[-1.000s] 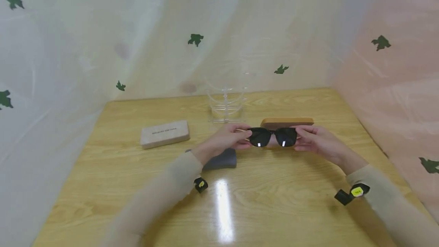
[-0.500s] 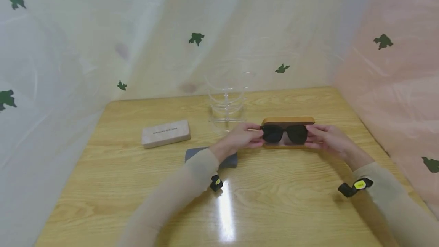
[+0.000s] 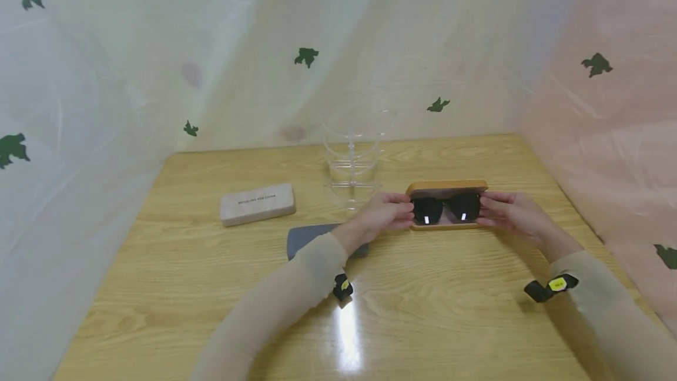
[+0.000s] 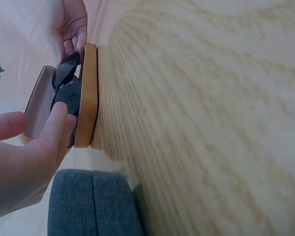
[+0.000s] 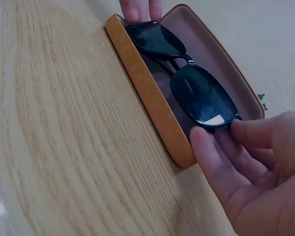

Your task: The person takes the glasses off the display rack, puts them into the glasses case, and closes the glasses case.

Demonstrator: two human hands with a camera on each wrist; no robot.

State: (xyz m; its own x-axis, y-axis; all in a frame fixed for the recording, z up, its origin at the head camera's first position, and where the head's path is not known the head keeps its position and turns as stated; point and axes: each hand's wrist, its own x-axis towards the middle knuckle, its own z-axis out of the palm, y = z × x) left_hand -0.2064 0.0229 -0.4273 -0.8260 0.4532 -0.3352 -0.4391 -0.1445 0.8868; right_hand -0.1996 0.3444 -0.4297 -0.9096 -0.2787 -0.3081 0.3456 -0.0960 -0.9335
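Note:
Black sunglasses (image 3: 445, 209) lie in an opened orange-brown glasses case (image 5: 152, 113), lenses facing up and toward me. My right hand (image 3: 510, 216) pinches their right end between thumb and fingers, as the right wrist view shows. At the left end is my left hand (image 3: 383, 216); its fingers (image 4: 59, 118) reach straight to the frame while the thumb stands apart from it. The case's lid stands raised behind the lenses. Folded temples show partly beneath the lenses in the right wrist view.
A blue-grey glasses case (image 3: 312, 237) lies partly under my left forearm. Farther left is a pale lettered case (image 3: 258, 204). A clear display stand (image 3: 351, 166) stands at the back. Patterned cloth (image 3: 238, 75) surrounds the wooden table (image 3: 423, 310).
Both hands have moved right with the sunglasses, from in front of the orange-brown case down into it. The left hand's thumb has come away from the frame.

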